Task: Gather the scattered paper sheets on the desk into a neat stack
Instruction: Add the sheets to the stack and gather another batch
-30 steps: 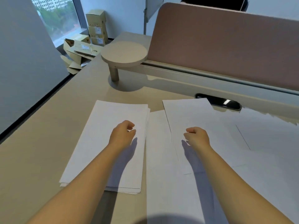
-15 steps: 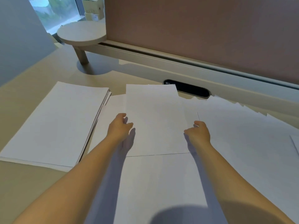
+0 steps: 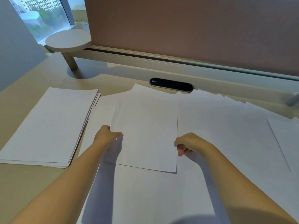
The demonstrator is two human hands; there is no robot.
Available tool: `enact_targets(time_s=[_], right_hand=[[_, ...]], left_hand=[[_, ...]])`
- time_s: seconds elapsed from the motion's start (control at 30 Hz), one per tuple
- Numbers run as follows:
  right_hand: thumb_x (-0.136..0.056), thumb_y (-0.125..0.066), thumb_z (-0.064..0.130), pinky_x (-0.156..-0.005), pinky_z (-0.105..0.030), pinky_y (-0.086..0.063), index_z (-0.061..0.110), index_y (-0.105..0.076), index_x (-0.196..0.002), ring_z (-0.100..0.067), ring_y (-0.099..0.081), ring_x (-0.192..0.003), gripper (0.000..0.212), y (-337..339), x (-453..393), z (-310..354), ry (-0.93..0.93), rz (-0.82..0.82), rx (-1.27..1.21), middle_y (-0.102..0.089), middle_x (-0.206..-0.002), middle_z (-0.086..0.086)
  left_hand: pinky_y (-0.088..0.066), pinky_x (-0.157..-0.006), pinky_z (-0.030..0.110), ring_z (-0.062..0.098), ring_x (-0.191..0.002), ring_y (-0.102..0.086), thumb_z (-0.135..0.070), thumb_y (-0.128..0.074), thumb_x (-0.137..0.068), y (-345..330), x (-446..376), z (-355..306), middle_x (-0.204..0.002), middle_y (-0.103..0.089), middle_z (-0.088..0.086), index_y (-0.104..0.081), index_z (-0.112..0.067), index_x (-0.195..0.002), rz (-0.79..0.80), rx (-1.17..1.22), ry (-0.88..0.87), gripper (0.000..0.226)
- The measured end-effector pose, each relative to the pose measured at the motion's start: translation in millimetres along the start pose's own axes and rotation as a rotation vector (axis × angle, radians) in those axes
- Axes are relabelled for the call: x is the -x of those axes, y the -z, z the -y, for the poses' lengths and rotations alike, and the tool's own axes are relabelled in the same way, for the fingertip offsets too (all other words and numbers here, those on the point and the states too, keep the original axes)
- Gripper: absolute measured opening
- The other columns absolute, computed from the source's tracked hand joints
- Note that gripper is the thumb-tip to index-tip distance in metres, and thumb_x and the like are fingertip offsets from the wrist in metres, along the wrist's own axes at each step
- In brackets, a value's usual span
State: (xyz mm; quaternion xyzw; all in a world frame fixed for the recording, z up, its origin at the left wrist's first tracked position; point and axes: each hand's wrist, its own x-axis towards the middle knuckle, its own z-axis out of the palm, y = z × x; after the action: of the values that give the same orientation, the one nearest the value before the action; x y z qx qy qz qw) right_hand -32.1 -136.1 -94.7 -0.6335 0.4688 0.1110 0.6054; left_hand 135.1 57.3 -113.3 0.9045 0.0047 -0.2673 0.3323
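A neat stack of white paper (image 3: 48, 126) lies on the left of the beige desk (image 3: 32, 183). Loose white sheets (image 3: 226, 135) overlap across the middle and right of the desk. One single sheet (image 3: 145, 126) lies on top in the middle, its near edge casting a thin shadow. My left hand (image 3: 106, 136) pinches that sheet's left edge, thumb on top. At the sheet's right edge, my right hand (image 3: 189, 143) has its fingers curled round the paper.
A pink partition (image 3: 194, 29) closes off the back of the desk, with a black cable slot (image 3: 171, 84) below it. A round raised shelf (image 3: 68, 41) on a post stands at the back left. A metal part (image 3: 292, 99) shows at the right edge.
Both hands moved from loosely curled above the papers to the side edges of the middle sheet and took hold of it. The view shifted right and closer.
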Motion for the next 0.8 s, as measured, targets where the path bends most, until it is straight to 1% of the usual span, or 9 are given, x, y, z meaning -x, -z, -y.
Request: enact_targets(time_s=[0.07, 0.13, 0.17, 0.23, 0.33, 0.47, 0.57, 0.7, 0.8], right_hand=[[-0.083, -0.050, 0.008, -0.061, -0.027, -0.030, 0.010, -0.041, -0.059, -0.021, -0.043, -0.060, 0.025, 3.9, 1.9, -11.0, 0.032, -0.244, 0.156, -0.044, -0.063, -0.006], [-0.085, -0.052, 0.022, -0.076, -0.032, -0.035, 0.011, -0.052, -0.088, -0.027, -0.051, -0.092, 0.011, 7.5, 11.1, -19.8, -0.001, -0.544, 0.411, -0.052, -0.095, -0.008], [-0.085, -0.054, 0.025, -0.085, -0.036, -0.037, 0.011, -0.051, -0.108, -0.030, -0.047, -0.108, 0.027, 10.3, 11.5, -25.1, -0.049, -0.616, 0.448, -0.049, -0.113, -0.010], [-0.084, -0.057, 0.022, -0.092, -0.040, -0.040, 0.006, -0.041, -0.126, -0.034, -0.042, -0.119, 0.047, 9.4, 13.9, -35.6, -0.082, -0.638, 0.368, -0.040, -0.129, -0.014], [-0.084, -0.054, 0.004, -0.092, -0.039, -0.043, 0.003, -0.033, -0.135, -0.035, -0.042, -0.122, 0.055, -1.9, 5.9, -40.0, 0.037, -0.589, 0.100, -0.033, -0.136, -0.016], [-0.086, -0.038, -0.009, -0.092, -0.037, -0.044, 0.013, -0.038, -0.132, -0.020, -0.048, -0.094, 0.052, -22.8, -1.4, -28.6, 0.155, -0.487, -0.156, -0.048, -0.129, -0.006], [-0.085, -0.035, -0.010, -0.094, -0.037, -0.044, 0.016, -0.045, -0.126, -0.021, -0.054, -0.096, 0.050, -32.3, -4.9, -18.3, 0.244, -0.406, -0.215, -0.056, -0.121, -0.002], [-0.091, -0.039, 0.005, -0.104, -0.037, -0.037, 0.012, -0.042, -0.135, -0.025, -0.044, -0.126, 0.045, -19.6, -7.2, -18.9, 0.260, -0.552, 0.021, -0.047, -0.136, -0.005], [-0.090, -0.049, 0.028, -0.104, -0.043, -0.039, 0.005, -0.042, -0.132, -0.033, -0.042, -0.124, 0.048, -3.4, -7.0, -27.8, 0.095, -0.671, 0.381, -0.046, -0.135, -0.015]], left_hand=[[-0.039, -0.096, 0.037, 0.034, -0.125, -0.045, -0.024, -0.059, -0.089, -0.4, 3.3, 4.5, -0.137, -0.046, 0.017, -0.032, 0.000, -0.138, -0.007, -0.006, -0.004, 0.061], [-0.039, -0.097, 0.038, 0.034, -0.126, -0.044, -0.025, -0.058, -0.089, 0.2, 5.5, 9.3, -0.137, -0.046, 0.017, -0.032, 0.000, -0.138, -0.021, -0.014, -0.004, 0.060], [-0.038, -0.098, 0.037, 0.034, -0.126, -0.044, -0.024, -0.057, -0.090, 0.1, 5.7, 11.0, -0.138, -0.045, 0.017, -0.032, -0.001, -0.139, -0.027, -0.011, -0.005, 0.060], [-0.038, -0.099, 0.037, 0.034, -0.126, -0.044, -0.020, -0.053, -0.091, -1.5, 8.9, 15.5, -0.138, -0.045, 0.017, -0.032, -0.002, -0.139, -0.021, 0.000, -0.026, 0.056], [-0.042, -0.095, 0.040, 0.036, -0.117, -0.050, -0.013, -0.049, -0.092, -6.9, 13.8, 17.8, -0.129, -0.051, 0.020, -0.040, -0.001, -0.131, 0.019, 0.025, -0.082, 0.041], [-0.044, -0.094, 0.040, 0.034, -0.112, -0.053, -0.009, -0.047, -0.091, -11.2, 18.6, 12.8, -0.121, -0.056, 0.016, -0.045, -0.001, -0.124, 0.106, 0.080, -0.104, 0.034], [-0.046, -0.089, 0.037, 0.031, -0.103, -0.057, -0.005, -0.049, -0.089, -9.9, 16.2, 11.8, -0.112, -0.059, 0.015, -0.049, 0.000, -0.118, 0.149, 0.121, -0.109, 0.030], [-0.039, -0.076, 0.028, 0.025, -0.089, -0.051, -0.007, -0.059, -0.085, -4.4, 15.8, 15.2, -0.097, -0.054, 0.009, -0.049, -0.006, -0.102, 0.068, 0.165, -0.087, 0.020], [-0.037, -0.074, 0.028, 0.023, -0.088, -0.050, -0.008, -0.059, -0.086, -5.6, 16.5, 16.1, -0.094, -0.052, 0.009, -0.046, -0.006, -0.097, 0.055, 0.204, -0.075, 0.018]])
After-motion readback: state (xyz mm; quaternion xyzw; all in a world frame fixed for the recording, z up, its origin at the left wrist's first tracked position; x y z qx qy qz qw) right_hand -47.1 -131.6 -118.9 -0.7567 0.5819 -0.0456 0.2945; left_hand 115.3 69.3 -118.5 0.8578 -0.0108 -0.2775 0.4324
